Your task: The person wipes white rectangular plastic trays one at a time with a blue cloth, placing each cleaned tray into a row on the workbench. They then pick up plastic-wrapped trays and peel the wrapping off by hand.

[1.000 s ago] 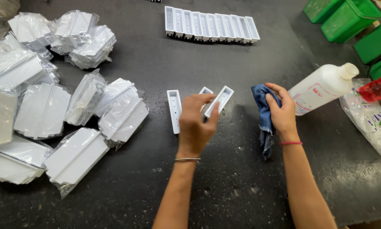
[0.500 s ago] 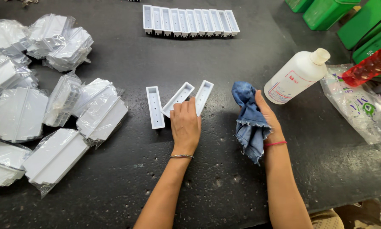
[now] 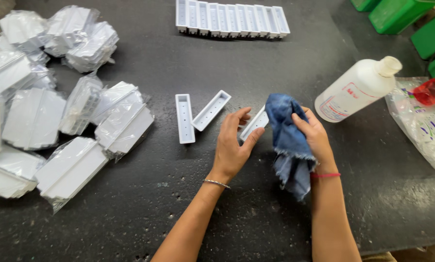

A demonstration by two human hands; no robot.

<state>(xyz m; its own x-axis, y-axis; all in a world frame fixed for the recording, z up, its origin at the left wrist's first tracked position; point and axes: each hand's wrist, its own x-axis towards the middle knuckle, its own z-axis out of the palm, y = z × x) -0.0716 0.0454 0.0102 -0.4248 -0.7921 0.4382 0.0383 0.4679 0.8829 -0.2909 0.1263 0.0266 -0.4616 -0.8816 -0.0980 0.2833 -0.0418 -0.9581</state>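
Note:
My left hand (image 3: 233, 145) grips a small white rectangular plastic tray (image 3: 254, 123) at the middle of the dark table. My right hand (image 3: 314, 138) is closed on a blue denim rag (image 3: 287, 140), which is pressed against the tray's right end. Two more white trays lie just to the left: one (image 3: 184, 118) flat and lengthwise, the other (image 3: 211, 110) tilted with one end resting on the first.
A row of several white trays (image 3: 232, 18) stands at the far edge. Bagged white parts (image 3: 72, 167) are piled on the left. A white plastic bottle (image 3: 355, 90) lies on its side at right, beside a printed plastic bag (image 3: 423, 126) and green bins (image 3: 401, 14).
The left hand has taken hold of the rightmost tray and drawn it toward the rag. The right hand has brought the rag against it. The camera has moved in closer.

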